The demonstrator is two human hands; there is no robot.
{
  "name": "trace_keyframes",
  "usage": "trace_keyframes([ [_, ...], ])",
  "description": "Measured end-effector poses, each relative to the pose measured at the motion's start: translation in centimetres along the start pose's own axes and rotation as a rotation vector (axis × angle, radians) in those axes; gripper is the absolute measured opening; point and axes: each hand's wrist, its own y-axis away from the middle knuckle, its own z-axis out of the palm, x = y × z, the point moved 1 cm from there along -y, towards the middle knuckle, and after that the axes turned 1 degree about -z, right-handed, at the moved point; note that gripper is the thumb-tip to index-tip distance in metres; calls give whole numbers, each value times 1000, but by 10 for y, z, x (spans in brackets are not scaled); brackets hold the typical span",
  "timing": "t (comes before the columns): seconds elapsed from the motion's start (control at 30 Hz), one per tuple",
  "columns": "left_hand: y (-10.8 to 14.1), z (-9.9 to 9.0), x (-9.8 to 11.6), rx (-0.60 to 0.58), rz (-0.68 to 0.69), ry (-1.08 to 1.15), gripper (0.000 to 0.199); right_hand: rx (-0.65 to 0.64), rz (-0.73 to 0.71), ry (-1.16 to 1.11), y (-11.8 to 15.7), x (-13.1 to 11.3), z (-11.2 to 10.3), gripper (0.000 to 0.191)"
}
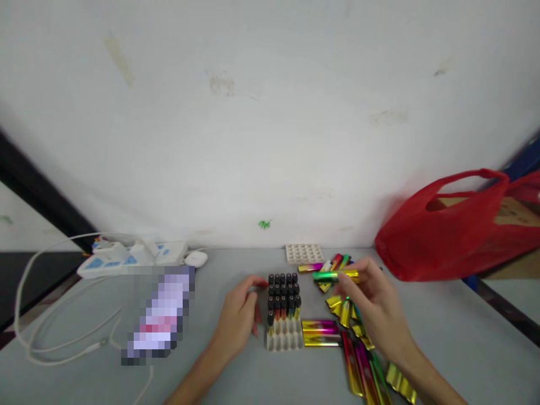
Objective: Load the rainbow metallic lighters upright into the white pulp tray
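Note:
A pale tray with rows of holes (285,342) stands on the table, its far rows filled with upright black-topped tubes (283,289) that have shiny coloured bodies. Beside its left side is my left hand (242,309), fingers apart and holding nothing; the index fingertip reaches the far left tubes, and whether it touches them I cannot tell. To the right of the tray, my right hand (371,289) pinches a shiny green-and-gold tube (329,276), held level above a loose pile. Shiny gold and magenta pieces (320,333) lie against the tray's right side.
Several long metallic strips (365,368) and crumpled gold pieces (400,382) spread at the front right. A second holed tray (304,253) lies by the wall. A red bag (447,236) stands right; a power strip (133,260), cables and a blurred-out phone-like object (162,315) are left.

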Motion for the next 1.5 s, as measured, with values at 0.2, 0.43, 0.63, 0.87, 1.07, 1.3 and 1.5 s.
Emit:
trace_keyframes([
  [0.2,2,0,3,-1,10,-24,38,39,526,-852,-16,12,29,33],
  [0.43,3,1,7,13,15,-48,37,-196,566,-884,2,9,36,41],
  [0.63,2,1,7,9,11,-55,38,-209,498,-710,11,25,42,28],
  [0.87,4,3,9,-1,21,-70,38,-194,535,-543,18,27,43,40],
  [1.07,-1,-2,7,-73,15,-50,47,-220,486,-531,18,23,45,53],
  [1.3,-4,-16,7,-164,45,-9,65,-195,712,-600,19,28,46,70],
  [1.5,1,-37,14,-472,126,-191,103,-262,619,-603,20,30,49,66],
])
